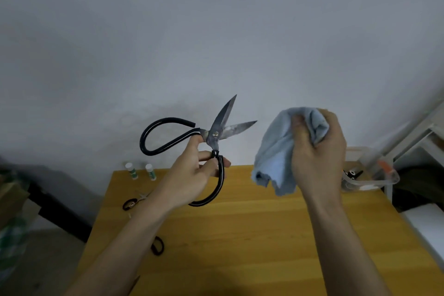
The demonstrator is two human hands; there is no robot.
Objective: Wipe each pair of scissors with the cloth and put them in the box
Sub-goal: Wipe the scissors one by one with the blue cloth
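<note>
Left hand (192, 175) holds the big scissors (211, 137) open, right hand (317, 151) grips the cloth (274, 154), so wiping the blades looks next.

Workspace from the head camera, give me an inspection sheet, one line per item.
Surface: wooden table, yellow-brown.
Job's things: large scissors with blades open, held in the air; blue cloth; clear box at the table's far right, dark items inside; small scissors and a black handle by the left edge.
Clutter: two glue sticks.
Hands: left hand grips the large scissors' handle; right hand grips the cloth.
Cables: nothing seen.
Surroundings: grey wall; white frame at right.
</note>
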